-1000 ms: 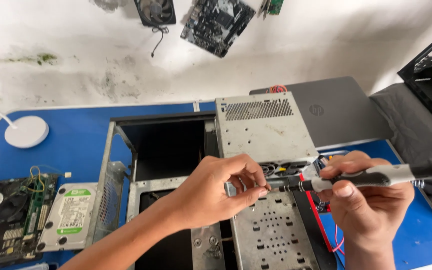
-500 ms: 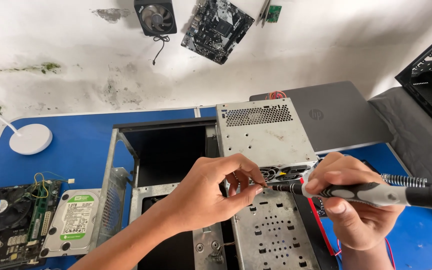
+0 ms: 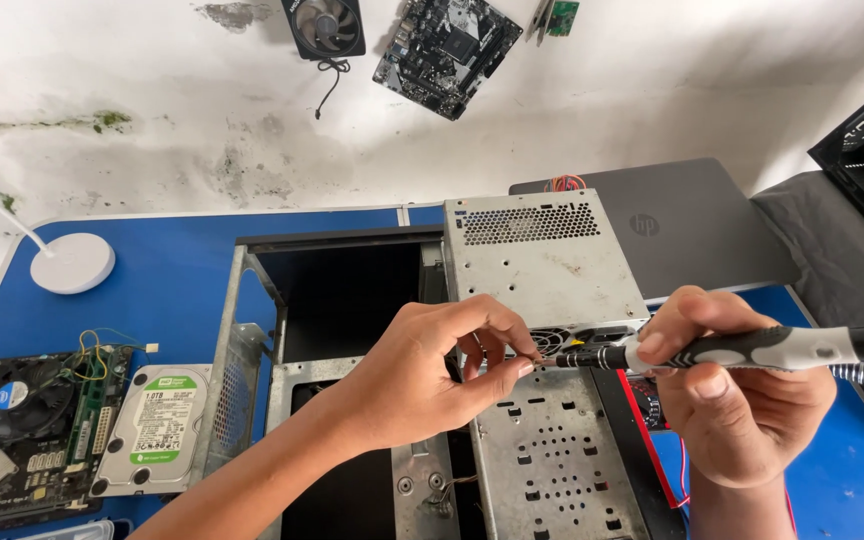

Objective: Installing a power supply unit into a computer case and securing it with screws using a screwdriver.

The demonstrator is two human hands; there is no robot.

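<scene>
We've got the right hand (image 3: 727, 400) wrapped around a grey-and-black screwdriver (image 3: 742, 348), held level, tip pointing left at the lower edge of the grey power supply box (image 3: 542, 260) sitting in the open computer case (image 3: 252, 330). Left hand (image 3: 432, 375) is pinched shut right at the driver tip, thumb and forefinger closed on something too small to make out. Below the tip, a perforated metal drive bracket (image 3: 552, 460). On the blue table (image 3: 152, 250): hard drive (image 3: 157, 425) just left of the case, motherboard (image 3: 27, 430) beside that, white lamp base (image 3: 72, 262) further back. Closed grey laptop (image 3: 682, 225) behind the power supply.
</scene>
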